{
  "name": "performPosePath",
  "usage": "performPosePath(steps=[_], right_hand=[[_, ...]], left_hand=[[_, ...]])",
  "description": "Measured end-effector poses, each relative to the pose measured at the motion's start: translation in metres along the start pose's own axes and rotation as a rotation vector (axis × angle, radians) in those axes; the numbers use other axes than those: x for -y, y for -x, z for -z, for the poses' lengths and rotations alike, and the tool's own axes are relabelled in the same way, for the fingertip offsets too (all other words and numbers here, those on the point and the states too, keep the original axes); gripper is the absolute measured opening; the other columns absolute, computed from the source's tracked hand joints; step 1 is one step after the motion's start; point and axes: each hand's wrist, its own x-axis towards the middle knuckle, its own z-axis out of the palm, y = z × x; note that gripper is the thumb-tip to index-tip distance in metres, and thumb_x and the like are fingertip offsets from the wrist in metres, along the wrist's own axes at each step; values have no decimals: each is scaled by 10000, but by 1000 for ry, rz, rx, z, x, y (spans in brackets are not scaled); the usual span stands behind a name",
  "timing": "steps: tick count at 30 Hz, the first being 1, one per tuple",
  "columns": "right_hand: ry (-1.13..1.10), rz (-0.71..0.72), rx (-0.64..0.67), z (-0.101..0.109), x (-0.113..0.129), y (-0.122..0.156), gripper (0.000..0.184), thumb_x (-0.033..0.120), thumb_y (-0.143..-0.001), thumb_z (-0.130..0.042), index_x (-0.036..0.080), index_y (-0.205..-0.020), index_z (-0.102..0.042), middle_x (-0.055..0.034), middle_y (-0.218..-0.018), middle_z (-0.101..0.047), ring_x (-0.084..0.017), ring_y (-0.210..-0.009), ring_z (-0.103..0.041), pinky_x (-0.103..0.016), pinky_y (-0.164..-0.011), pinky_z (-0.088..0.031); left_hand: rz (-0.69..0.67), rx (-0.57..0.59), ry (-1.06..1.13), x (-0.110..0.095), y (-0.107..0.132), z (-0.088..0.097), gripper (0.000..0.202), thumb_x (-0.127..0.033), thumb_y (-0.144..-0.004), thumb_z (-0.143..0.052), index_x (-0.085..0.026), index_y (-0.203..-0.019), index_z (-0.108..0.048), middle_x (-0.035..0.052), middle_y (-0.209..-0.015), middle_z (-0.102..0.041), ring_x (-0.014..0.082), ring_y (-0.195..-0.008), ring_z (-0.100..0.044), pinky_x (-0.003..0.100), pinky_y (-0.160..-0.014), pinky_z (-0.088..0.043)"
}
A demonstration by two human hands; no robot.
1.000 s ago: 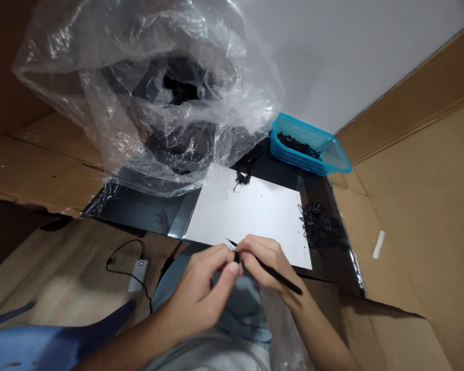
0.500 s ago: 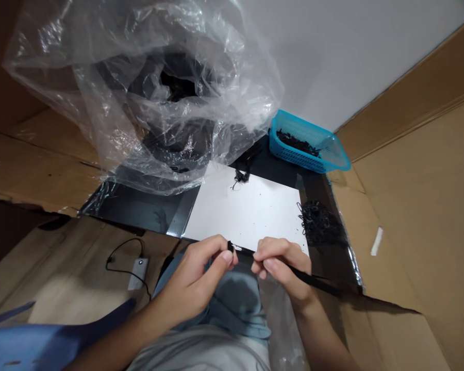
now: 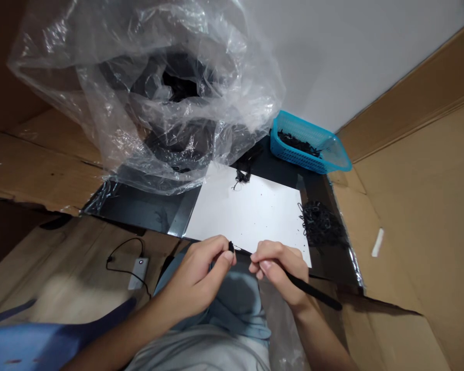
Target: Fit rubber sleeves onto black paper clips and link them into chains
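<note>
My left hand (image 3: 201, 275) is closed in a pinch on a tiny black piece (image 3: 231, 247) at the near edge of a white sheet (image 3: 251, 214). My right hand (image 3: 280, 270) is closed on black tweezers (image 3: 313, 292), whose tip points left at the pinched piece. The two hands are a short gap apart above my lap. A small black tangle (image 3: 242, 178) lies at the far edge of the sheet.
A large clear plastic bag (image 3: 150, 93) with dark contents bulges at the back left. A blue basket (image 3: 307, 144) of black bits stands at the back right, and a black pile (image 3: 322, 224) lies beside the sheet. Cardboard (image 3: 417, 206) surrounds the dark tray. A small grey device (image 3: 138, 273) with a cable lies left.
My hands drew apart from a tight huddle. The right hand moved right and lowered the tweezers to lie flatter. The left hand kept its pinch.
</note>
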Motion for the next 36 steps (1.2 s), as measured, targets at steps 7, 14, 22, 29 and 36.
performPosePath(steps=[7, 14, 22, 29, 36], right_hand=[[172, 82, 29, -4, 1, -1, 211, 70, -835, -417, 213, -822, -572, 13, -637, -592, -104, -518, -555, -213, -476, -440], [381, 58, -26, -1, -24, -15, 182, 122, -857, -421, 198, -796, -576, 7, -641, -596, -128, -568, -574, -233, -547, -445], [753, -27, -141, 39, -54, -22, 147, 238, -893, -449, 190, -974, -562, -58, -865, -580, -199, -799, -574, -299, -720, -455], [1320, -66, 190, 52, -58, -42, 265, 45, -780, -422, 113, -1011, -532, -131, -927, -552, -274, -854, -476, -352, -715, -372], [1420, -49, 431, 50, -48, -68, 242, 60, -798, -433, 154, -969, -575, -108, -880, -569, -254, -838, -492, -329, -674, -333]], left_hand=[[18, -24, -29, 8, -1, -4, 288, -275, -938, -369, -171, -682, -449, -21, -642, -465, 127, -619, -458, 248, -592, -321], [48, 62, 110, -4, 8, -9, 317, -293, -935, -388, -164, -657, -468, -21, -633, -454, 118, -615, -440, 243, -591, -316], [109, 66, 380, 0, 0, 5, 271, -271, -921, -407, -160, -694, -507, -14, -692, -509, 105, -641, -438, 210, -583, -337], [112, 69, 407, -4, -1, 2, 270, -273, -906, -424, -155, -683, -516, -4, -700, -523, 109, -644, -440, 211, -582, -340], [229, 154, 737, 1, -7, 2, 260, -299, -820, -518, -129, -624, -542, 6, -604, -512, 93, -558, -395, 210, -540, -305]])
